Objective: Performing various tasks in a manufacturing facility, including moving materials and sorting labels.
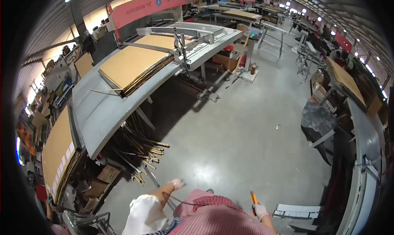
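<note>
My right hand [259, 211], in a pale glove, is closed around a slim orange utility knife [254, 198] at the lower right. The knife points up and away from me, beside my pink checked apron [221, 218]. My left hand [178, 184], also in a pale glove, is held out over the grey floor left of the apron. Its fingers are loosely apart, with nothing visible in them. Nearest to it are the ends of several long thin tubes [154, 149] stored under the large grey worktable [98, 112].
A stack of brown boards [133, 67] lies on the worktable; another board stack [57, 149] stands at the left. A metal frame machine [184, 54] spans the table's far end. White strips [297, 211] lie on the floor at right, near a long bench [361, 132].
</note>
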A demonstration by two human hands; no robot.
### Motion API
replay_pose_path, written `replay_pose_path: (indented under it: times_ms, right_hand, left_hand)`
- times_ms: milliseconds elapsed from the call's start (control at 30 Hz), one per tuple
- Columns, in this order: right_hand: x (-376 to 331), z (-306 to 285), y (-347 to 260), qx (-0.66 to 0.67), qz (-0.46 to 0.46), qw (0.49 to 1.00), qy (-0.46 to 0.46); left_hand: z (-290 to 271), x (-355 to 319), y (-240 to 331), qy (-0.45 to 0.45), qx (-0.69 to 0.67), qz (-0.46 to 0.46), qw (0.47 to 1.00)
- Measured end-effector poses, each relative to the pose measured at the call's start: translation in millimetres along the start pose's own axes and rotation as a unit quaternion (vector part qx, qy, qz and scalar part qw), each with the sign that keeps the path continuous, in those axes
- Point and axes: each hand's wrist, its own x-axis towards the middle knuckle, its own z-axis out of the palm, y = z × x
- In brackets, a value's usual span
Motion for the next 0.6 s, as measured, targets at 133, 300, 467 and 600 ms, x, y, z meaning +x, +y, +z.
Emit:
replay_pose_path:
  times_ms: [133, 300, 467, 600]
  right_hand:
    - [51, -86, 30, -0.004, 0.041, 0.999, 0.035]
    - [199, -154, -16, 0.005, 0.098, 0.995, 0.009]
    - [418, -247, -112, 0.132, 0.104, 0.986, -0.005]
    - [629, -338, -273, 0.229, -0.028, 0.973, -0.023]
  left_hand:
    - [-191, 75, 231, 0.058, -0.038, 0.006, 0.998]
    - [-296, 238, 416, 0.106, -0.139, 0.136, 0.975]
    - [-296, 349, 491, -0.030, -0.243, 0.137, 0.960]
    - [-327, 405, 491, 0.035, -0.161, 0.129, 0.978]
